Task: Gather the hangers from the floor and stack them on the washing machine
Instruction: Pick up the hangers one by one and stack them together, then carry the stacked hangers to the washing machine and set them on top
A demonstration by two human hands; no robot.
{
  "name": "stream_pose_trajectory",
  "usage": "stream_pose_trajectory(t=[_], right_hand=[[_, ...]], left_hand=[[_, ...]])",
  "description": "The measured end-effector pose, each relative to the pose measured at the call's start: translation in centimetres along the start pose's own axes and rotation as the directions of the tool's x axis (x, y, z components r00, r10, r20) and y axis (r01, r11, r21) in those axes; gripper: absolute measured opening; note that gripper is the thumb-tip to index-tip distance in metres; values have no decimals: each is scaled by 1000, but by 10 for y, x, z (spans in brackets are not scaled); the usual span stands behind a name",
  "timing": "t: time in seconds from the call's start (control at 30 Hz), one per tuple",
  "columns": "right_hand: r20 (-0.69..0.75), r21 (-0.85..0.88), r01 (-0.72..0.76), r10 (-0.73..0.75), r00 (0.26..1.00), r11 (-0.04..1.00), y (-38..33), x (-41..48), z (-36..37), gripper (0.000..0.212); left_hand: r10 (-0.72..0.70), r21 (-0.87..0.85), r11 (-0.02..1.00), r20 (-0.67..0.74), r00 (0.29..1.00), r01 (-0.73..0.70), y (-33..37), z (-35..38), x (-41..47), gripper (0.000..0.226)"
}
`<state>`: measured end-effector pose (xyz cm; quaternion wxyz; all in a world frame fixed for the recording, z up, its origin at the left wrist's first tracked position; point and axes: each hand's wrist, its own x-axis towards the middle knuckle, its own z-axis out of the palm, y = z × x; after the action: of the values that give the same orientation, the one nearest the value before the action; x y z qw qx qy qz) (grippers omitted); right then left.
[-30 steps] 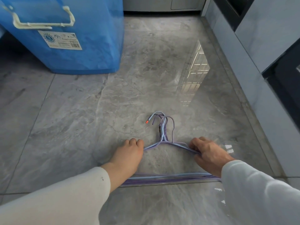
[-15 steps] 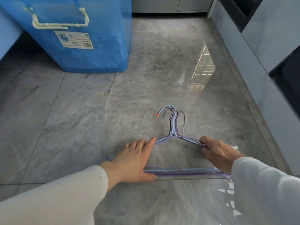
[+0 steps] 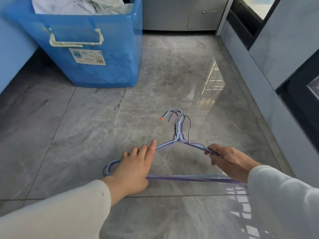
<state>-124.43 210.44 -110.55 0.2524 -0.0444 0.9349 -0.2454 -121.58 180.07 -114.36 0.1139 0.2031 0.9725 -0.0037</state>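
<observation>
A bundle of several thin blue and purple wire hangers [image 3: 179, 137] is stacked together, hooks pointing away from me, just above the grey tiled floor. My right hand [image 3: 229, 161] is closed around the bundle's right shoulder. My left hand [image 3: 134, 166] grips the left side, thumb under the bottom bar and index finger stretched along the sloping arm. The lower front of the grey washing machine [image 3: 179, 14] shows at the top of the view; its top is out of frame.
A blue plastic bin [image 3: 96, 54] with a cream handle and crumpled laundry inside stands at the far left. A grey wall with dark window frames [image 3: 293, 87] runs along the right. Open grey floor [image 3: 86, 135] lies between.
The view has lifted, bringing the bin's top and the washing machine into sight. The hanger bundle has come up off the floor in both hands, and my left hand changed its grip.
</observation>
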Motion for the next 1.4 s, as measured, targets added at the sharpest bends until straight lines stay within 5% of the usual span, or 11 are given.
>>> stream_pose_trajectory(t=[0.07,0.2,0.27,0.47,0.77,1.4], right_hand=[[16,-18,32,-32,999,999,-7,-4,-5,30],[90,-256,123,-103,991,959,-22,-12,-20,120],[85,-362,160,-138,987,918,-27,-10,-29,133],[-83,-384,195,-244,966,903,-58,5,-80,95],[-168,-358,225,-300,939,906,-142,-32,-254,89],[-327,-325,316,-419,847,891,-422,-162,-872,101]], left_hand=[[-49,-42,998,30,998,50,-4,-9,-1,108],[-76,-109,991,25,997,78,-15,-33,0,97],[-79,-93,992,10,997,80,-20,-49,3,95],[-126,-51,991,-53,991,123,-35,-122,16,98],[-174,13,984,-169,970,178,-35,-323,19,100],[-130,15,990,-346,929,144,-44,-1020,63,107]])
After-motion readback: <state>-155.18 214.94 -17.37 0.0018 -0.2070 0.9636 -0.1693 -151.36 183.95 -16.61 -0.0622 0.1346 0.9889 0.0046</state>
